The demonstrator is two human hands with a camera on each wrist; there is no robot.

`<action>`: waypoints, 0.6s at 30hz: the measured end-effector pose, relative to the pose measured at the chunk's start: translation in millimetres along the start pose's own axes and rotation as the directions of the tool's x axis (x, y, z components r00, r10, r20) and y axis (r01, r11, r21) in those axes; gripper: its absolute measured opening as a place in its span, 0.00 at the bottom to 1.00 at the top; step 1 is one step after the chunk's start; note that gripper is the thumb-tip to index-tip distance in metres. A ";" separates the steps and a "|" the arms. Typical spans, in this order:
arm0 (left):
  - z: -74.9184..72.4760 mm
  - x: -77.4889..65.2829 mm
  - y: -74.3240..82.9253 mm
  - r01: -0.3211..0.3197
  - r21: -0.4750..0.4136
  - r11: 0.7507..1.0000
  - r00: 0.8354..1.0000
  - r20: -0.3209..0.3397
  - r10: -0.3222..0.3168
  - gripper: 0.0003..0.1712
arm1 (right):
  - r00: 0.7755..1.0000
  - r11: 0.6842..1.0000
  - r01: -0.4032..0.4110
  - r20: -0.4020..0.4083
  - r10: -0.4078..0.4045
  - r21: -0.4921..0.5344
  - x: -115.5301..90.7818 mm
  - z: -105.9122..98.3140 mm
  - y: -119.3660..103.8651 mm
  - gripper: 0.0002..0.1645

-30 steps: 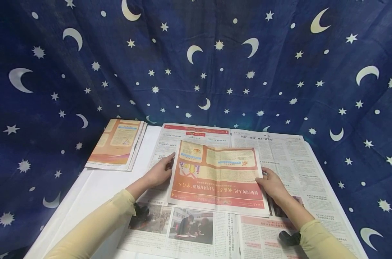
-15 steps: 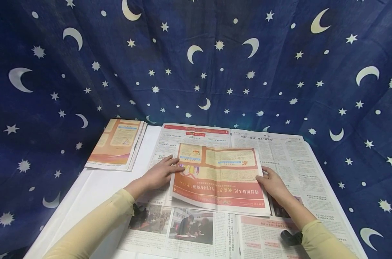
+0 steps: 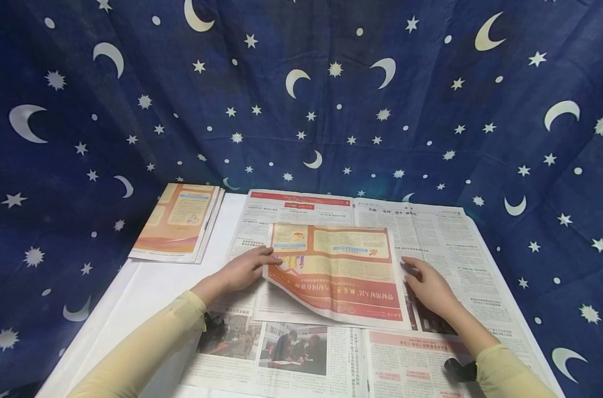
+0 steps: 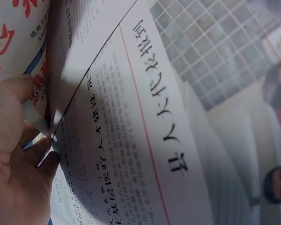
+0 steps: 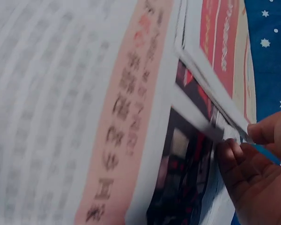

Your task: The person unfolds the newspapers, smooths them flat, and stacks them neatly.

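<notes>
A folded newspaper [image 3: 348, 276] with an orange and red page lies over a larger spread-out newspaper [image 3: 440, 237] in the head view. At its left edge, my left hand [image 3: 242, 271] pinches the top layer, and the lower left corner curls up off the sheet below. The left wrist view shows that thumb and fingers [image 4: 40, 152] closing on the paper's edge, with printed text beneath. My right hand [image 3: 433, 284] is beside the right edge, thumb and fingers parted. In the right wrist view, its thumb and fingertips are right at the folded layers [image 5: 210, 89].
A stack of folded newspapers [image 3: 177, 221] lies at the back left of the white table [image 3: 127, 298]. Behind stands a dark blue curtain [image 3: 261, 83] with moons and stars. Black wrist straps [image 3: 460, 370] show at the sleeves.
My left hand has shifted from beside the left edge onto it, and the lower left corner has risen. The right hand has loosened from the right edge and moved slightly right.
</notes>
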State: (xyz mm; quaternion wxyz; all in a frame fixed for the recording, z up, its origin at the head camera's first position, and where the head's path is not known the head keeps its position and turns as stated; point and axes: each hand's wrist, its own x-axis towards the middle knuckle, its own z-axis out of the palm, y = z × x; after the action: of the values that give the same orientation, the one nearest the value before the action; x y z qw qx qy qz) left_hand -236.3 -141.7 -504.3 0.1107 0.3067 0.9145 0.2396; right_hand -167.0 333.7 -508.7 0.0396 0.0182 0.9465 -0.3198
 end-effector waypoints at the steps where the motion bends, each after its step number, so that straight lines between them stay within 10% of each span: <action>1: 0.0 0.1 -0.4 0.007 -0.011 1.000 1.000 -0.003 -0.007 0.25 | 1.000 1.000 0.019 -0.002 -0.019 -0.014 -1.1 -0.7 0.8 0.33; 18: -4.5 1.8 -1.9 0.063 -0.185 0.981 0.997 -0.042 -0.071 0.26 | 0.983 0.979 0.182 0.040 -0.179 -0.094 -1.5 -1.7 9.4 0.41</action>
State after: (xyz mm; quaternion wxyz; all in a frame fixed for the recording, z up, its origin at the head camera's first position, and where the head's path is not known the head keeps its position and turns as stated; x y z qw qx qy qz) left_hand -240.2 -143.6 -501.5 0.1245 0.2583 0.9007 0.3264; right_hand -165.0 342.2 -512.9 0.0259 -0.0747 0.9580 -0.2756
